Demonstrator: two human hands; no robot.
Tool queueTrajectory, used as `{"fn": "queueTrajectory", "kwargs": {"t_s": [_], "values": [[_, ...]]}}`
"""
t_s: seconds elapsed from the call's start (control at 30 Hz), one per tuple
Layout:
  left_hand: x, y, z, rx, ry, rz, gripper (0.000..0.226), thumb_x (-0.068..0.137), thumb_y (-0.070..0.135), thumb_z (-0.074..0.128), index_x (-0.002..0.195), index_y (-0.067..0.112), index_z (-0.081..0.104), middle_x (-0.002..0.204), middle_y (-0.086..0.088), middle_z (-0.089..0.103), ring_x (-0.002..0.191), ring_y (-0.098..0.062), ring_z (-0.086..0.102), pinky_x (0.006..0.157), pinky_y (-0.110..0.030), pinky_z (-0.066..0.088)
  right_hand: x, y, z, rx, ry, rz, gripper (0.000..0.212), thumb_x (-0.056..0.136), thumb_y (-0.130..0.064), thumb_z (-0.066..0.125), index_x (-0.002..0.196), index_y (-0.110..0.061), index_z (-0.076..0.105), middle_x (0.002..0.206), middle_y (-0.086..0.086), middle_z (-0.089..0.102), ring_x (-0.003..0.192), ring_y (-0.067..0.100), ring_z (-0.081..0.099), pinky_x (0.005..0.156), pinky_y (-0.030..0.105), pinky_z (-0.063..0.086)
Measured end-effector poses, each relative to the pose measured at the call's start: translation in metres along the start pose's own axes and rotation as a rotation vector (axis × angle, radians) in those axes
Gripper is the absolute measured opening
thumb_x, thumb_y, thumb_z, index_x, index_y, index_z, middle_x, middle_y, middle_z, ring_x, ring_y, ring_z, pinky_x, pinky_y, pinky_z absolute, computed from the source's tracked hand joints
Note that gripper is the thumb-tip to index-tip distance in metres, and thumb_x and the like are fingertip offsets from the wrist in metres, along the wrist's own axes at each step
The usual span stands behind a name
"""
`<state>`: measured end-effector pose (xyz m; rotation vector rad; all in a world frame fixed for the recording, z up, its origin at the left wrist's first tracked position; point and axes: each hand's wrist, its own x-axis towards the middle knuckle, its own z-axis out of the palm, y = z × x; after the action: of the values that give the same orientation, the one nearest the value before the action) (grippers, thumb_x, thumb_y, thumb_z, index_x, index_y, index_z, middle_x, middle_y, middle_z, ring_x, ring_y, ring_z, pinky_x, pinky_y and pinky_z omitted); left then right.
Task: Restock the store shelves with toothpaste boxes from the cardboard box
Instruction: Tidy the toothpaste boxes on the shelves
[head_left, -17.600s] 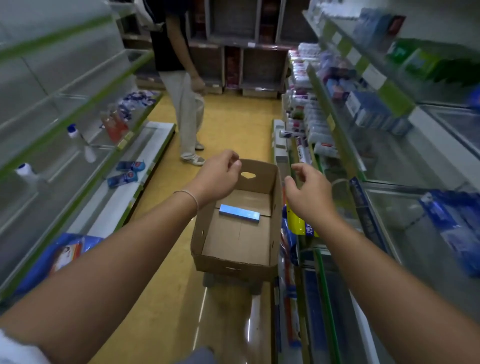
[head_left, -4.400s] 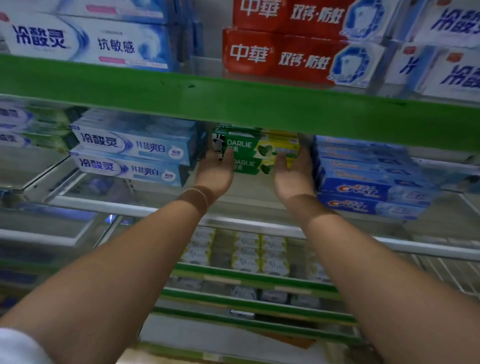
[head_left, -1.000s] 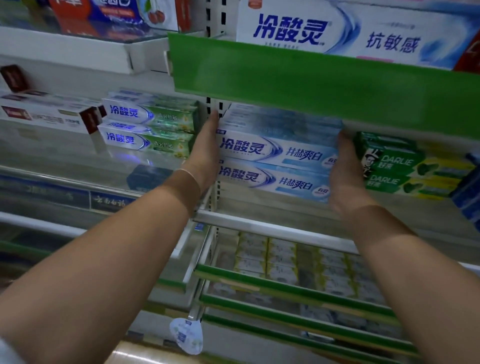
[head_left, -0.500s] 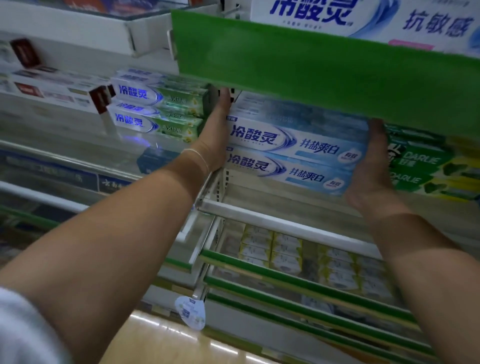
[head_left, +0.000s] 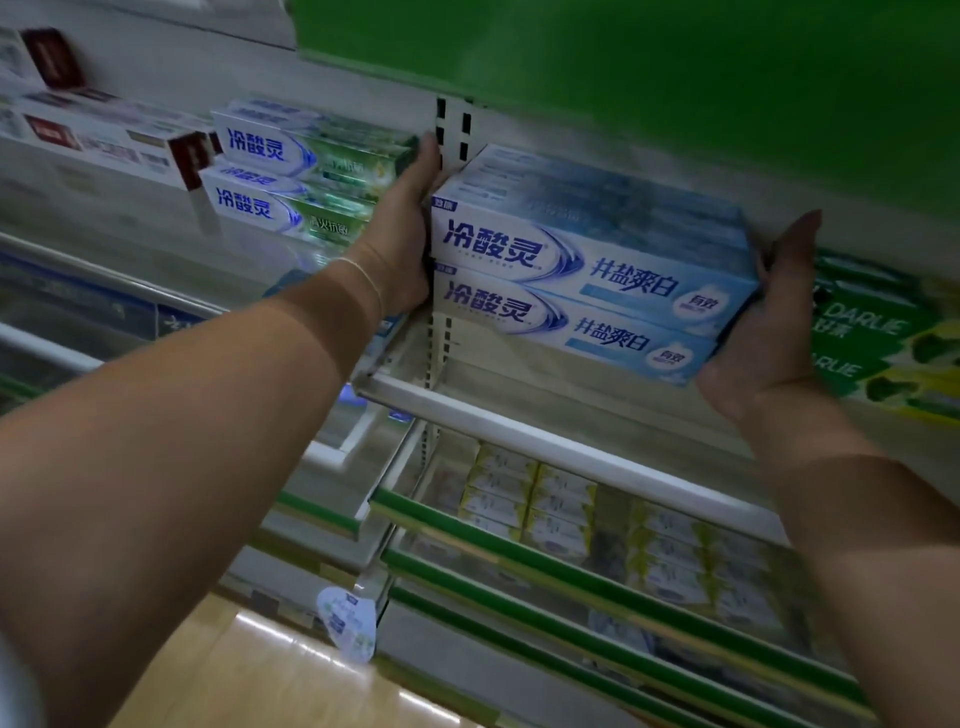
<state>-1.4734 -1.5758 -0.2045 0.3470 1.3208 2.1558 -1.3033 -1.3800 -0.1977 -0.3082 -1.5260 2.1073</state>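
A stack of blue-and-white toothpaste boxes (head_left: 587, 275) with blue lettering sits on the glass shelf (head_left: 545, 421) in the head view. My left hand (head_left: 405, 228) presses flat against the stack's left end, fingers straight and pointing up. My right hand (head_left: 769, 317) lies flat against the stack's right end, palm facing the boxes. The stack is clamped between both palms. The cardboard box is out of view.
Green-and-white toothpaste boxes (head_left: 291, 182) stand left of my left hand. Green Darlie boxes (head_left: 883, 338) lie right of my right hand. A green shelf strip (head_left: 649, 67) hangs overhead. Lower shelves hold small yellow-white packs (head_left: 535, 499). A shelf upright (head_left: 452, 135) stands behind the stack.
The stack has slid forward toward the shelf's front edge between my two palms. The view has moved closer and tilted.
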Motion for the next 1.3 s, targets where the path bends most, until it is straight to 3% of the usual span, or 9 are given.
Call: {"fn": "queueTrajectory", "kwargs": {"t_s": [0.27,0.43,0.6,0.7,0.8,0.9,1.0,1.17,1.3], "values": [[0.011,-0.001,0.001,0.064,0.034,-0.035,0.077,0.09,0.075,0.028,0.12,0.016,0.068,0.122,-0.022,0.065,0.111,-0.042,0.063,0.096,-0.063,0.046,0.004,0.0,0.002,-0.037,0.013,0.061,0.075,0.095,-0.069,0.013,0.115,-0.026,0.071,0.118,0.009,0.071,0.11,0.029,0.067,0.085,0.046,0.056],[0.01,0.002,0.006,0.125,0.139,-0.054,0.07,0.091,0.073,0.033,0.111,0.019,0.072,0.11,-0.02,0.071,0.101,-0.04,0.068,0.09,-0.063,0.05,0.005,-0.002,0.007,-0.018,0.031,0.072,0.062,0.071,-0.066,0.048,0.109,-0.025,0.074,0.117,0.009,0.071,0.107,0.029,0.068,0.086,0.048,0.057],[0.003,0.012,0.008,0.279,0.172,-0.021,0.048,0.104,0.041,0.036,0.079,0.016,0.068,0.07,-0.009,0.072,0.062,-0.024,0.07,0.064,-0.039,0.058,0.004,-0.016,0.003,-0.024,0.166,0.08,0.028,0.075,-0.048,0.072,0.087,-0.024,0.074,0.093,-0.001,0.076,0.085,0.019,0.071,0.072,0.032,0.057],[-0.002,0.027,-0.003,0.373,0.189,0.064,0.037,0.103,0.016,0.036,0.073,0.011,0.057,0.053,0.003,0.06,0.047,-0.01,0.058,0.056,-0.022,0.047,-0.008,-0.032,0.013,-0.098,0.238,0.124,0.027,0.086,-0.015,0.072,0.11,-0.003,0.069,0.072,-0.021,0.07,0.074,-0.006,0.065,0.063,0.007,0.05],[-0.013,0.044,-0.014,0.442,0.184,0.101,0.025,0.096,0.017,0.045,0.073,0.019,0.056,0.068,0.004,0.058,0.063,-0.012,0.054,0.073,-0.032,0.047,-0.029,-0.041,0.024,-0.316,0.484,0.021,0.016,0.103,0.0,0.04,0.104,-0.012,0.05,0.06,-0.028,0.058,0.062,-0.013,0.055,0.061,0.0,0.037],[-0.033,0.063,-0.022,0.447,0.143,0.133,0.022,0.097,0.018,0.046,0.083,0.019,0.062,0.074,-0.001,0.062,0.062,-0.014,0.056,0.071,-0.033,0.047,-0.054,-0.039,0.053,-0.431,0.647,-0.214,0.014,0.1,-0.014,0.047,0.103,-0.013,0.061,0.097,-0.003,0.06,0.082,0.001,0.055,0.076,0.019,0.042],[-0.052,0.085,-0.034,0.48,0.079,0.175,0.019,0.096,0.025,0.046,0.089,0.016,0.061,0.088,-0.01,0.064,0.077,-0.024,0.062,0.071,-0.036,0.051,-0.062,-0.033,0.091,-0.576,0.729,-0.285,0.017,0.089,-0.011,0.052,0.092,-0.002,0.066,0.088,0.008,0.061,0.079,0.008,0.053,0.071,0.021,0.037],[-0.064,0.11,-0.079,0.63,0.177,0.139,0.018,0.08,0.032,0.045,0.081,0.024,0.062,0.106,-0.015,0.067,0.107,-0.034,0.062,0.097,-0.049,0.048,-0.069,-0.007,0.164,-0.697,0.623,-0.338,0.037,0.079,-0.036,0.053,0.088,-0.001,0.063,0.09,0.021,0.067,0.084,0.029,0.062,0.078,0.037,0.047],[-0.083,0.134,-0.109,0.662,0.279,0.12,0.025,0.1,0.013,0.039,0.112,0.015,0.061,0.127,-0.016,0.06,0.118,-0.03,0.056,0.086,-0.029,0.045,-0.073,0.013,0.228,-0.679,0.474,-0.307,0.03,0.084,-0.029,0.054,0.103,-0.008,0.063,0.101,0.017,0.067,0.094,0.032,0.061,0.084,0.04,0.048]]}}
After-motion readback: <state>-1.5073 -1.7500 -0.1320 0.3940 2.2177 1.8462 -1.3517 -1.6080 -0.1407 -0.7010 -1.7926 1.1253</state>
